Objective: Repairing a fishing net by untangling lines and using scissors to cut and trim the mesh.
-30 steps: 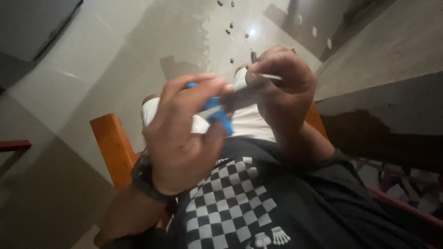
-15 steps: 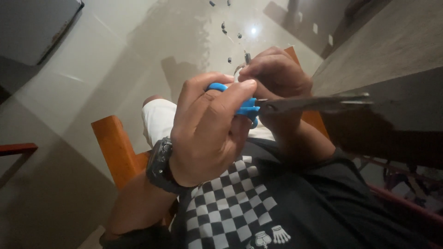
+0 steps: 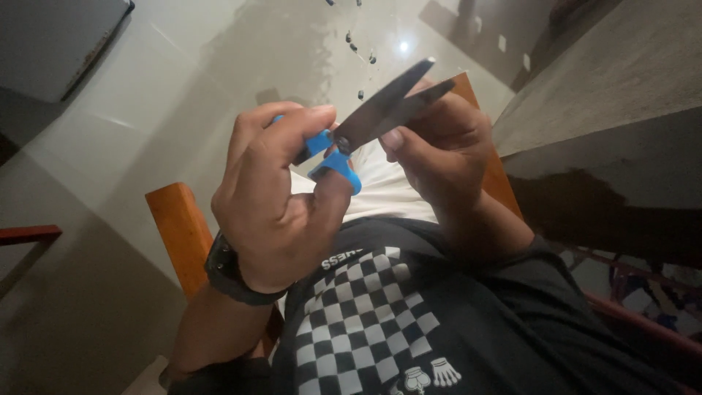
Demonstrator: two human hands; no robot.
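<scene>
You are gripping the pair of scissors with bright blue plastic handles and grey steel blades in your left hand, fingers curled shut through and around the blue loops, thumb pressing across the top near the pivot. The blades are running up and to the right from that grip, their long axis slanting away from your chest toward the pale tiled floor, tips nearly together, only a thin gap showing between them.

Your right hand is sitting just beside the blades, under and behind them, fingers curled closed; whether it is pinching anything small I cannot tell, since the blades are crossing in front of the fingertips. So the blades are pointing over your right hand, and your right is the nearer hand to the tips. The orange wooden chair frame is showing below your black shirt with a white chequered print.
</scene>
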